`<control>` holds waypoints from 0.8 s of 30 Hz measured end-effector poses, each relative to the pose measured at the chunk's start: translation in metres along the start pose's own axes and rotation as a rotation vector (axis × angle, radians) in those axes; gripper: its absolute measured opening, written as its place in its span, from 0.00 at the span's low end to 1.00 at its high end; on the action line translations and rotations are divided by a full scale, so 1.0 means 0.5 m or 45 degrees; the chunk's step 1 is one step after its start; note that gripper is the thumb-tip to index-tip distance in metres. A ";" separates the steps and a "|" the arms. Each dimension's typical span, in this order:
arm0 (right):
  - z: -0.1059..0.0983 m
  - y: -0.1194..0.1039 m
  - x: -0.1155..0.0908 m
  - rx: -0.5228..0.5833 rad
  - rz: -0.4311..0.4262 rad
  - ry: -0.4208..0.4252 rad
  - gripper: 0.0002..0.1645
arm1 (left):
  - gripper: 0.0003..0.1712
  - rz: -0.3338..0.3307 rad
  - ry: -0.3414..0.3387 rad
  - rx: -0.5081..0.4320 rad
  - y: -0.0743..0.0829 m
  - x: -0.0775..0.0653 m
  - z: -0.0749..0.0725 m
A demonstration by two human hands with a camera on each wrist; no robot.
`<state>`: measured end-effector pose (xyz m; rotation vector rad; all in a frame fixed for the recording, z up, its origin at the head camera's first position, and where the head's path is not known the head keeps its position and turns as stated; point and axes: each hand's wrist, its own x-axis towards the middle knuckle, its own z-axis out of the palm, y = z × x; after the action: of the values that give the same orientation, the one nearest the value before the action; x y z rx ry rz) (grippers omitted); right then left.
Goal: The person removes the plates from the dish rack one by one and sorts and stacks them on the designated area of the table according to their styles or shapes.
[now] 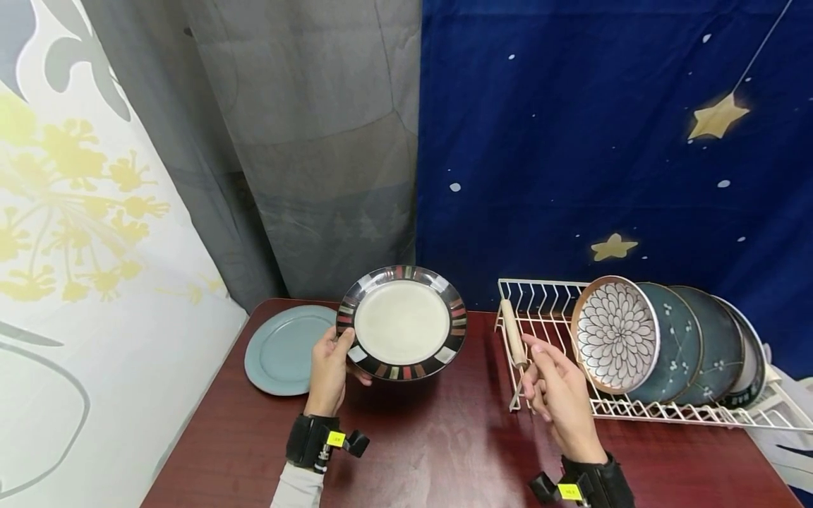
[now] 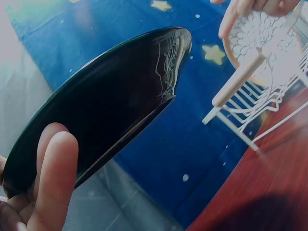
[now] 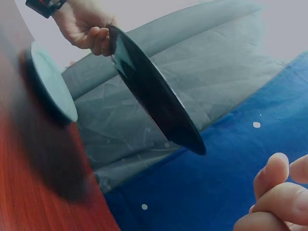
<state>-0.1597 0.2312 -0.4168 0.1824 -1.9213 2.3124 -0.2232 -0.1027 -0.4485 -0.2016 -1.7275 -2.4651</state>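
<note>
My left hand [image 1: 330, 370] grips a plate [image 1: 401, 321] by its left edge, thumb over the rim and fingers underneath. The plate has a cream centre and a dark rim with coloured stripes, and is tilted up off the table. In the left wrist view its dark underside [image 2: 110, 91] faces the camera. Beside the left hand lies a flat blue-grey plate [image 1: 279, 360], partly hidden. My right hand [image 1: 562, 395] holds nothing; its fingers are loosely bent, the index fingertip right by the wooden handle [image 1: 513, 335] of a white wire dish rack [image 1: 533, 289].
Several plates stand on edge in the rack: a bowl-like one with a petal pattern [image 1: 616, 335] in front, teal ones with small flowers [image 1: 670, 346] behind. The reddish-brown table [image 1: 438, 437] ends at grey [image 1: 330, 176] and blue [image 1: 540, 155] curtains.
</note>
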 end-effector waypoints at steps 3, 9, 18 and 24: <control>-0.002 -0.001 0.000 -0.004 -0.004 0.005 0.25 | 0.19 0.015 0.008 0.016 0.013 -0.001 -0.007; -0.005 -0.003 0.001 -0.002 -0.014 0.015 0.26 | 0.19 0.025 0.067 0.037 0.011 0.003 -0.029; -0.007 -0.007 0.000 0.004 -0.016 0.010 0.26 | 0.20 0.042 0.149 0.021 -0.022 0.015 -0.068; -0.008 -0.007 -0.001 0.006 -0.024 0.019 0.25 | 0.19 0.061 0.152 0.047 -0.013 0.017 -0.083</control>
<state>-0.1588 0.2356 -0.4140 0.1821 -1.8991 2.2996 -0.2342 -0.1398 -0.4671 -0.0892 -1.6975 -2.3578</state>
